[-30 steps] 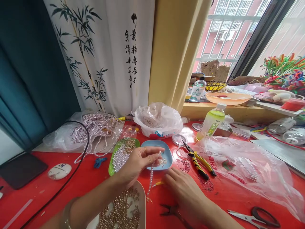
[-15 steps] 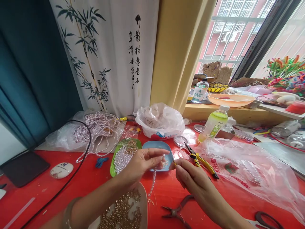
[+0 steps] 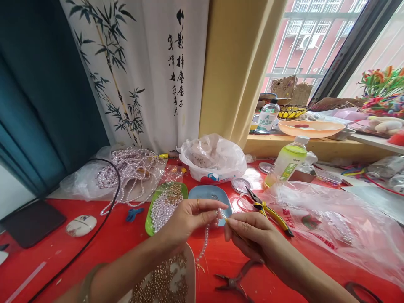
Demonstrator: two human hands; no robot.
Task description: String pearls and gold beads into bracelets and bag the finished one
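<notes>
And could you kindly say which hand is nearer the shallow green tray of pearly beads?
Left. In the picture, the left hand overlaps the right side of the green tray; the right hand is farther right, past the left hand.

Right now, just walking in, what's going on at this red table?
A person's left hand pinches a hanging strand of small, round, pearly beads. Their right hand holds a slim, metal-tipped tool, its tip close to the left fingertips. A shallow blue dish sits just behind the hands, beside a green dish of pearly and gold beads. Dark metal pliers lie open nearer the person.
</notes>
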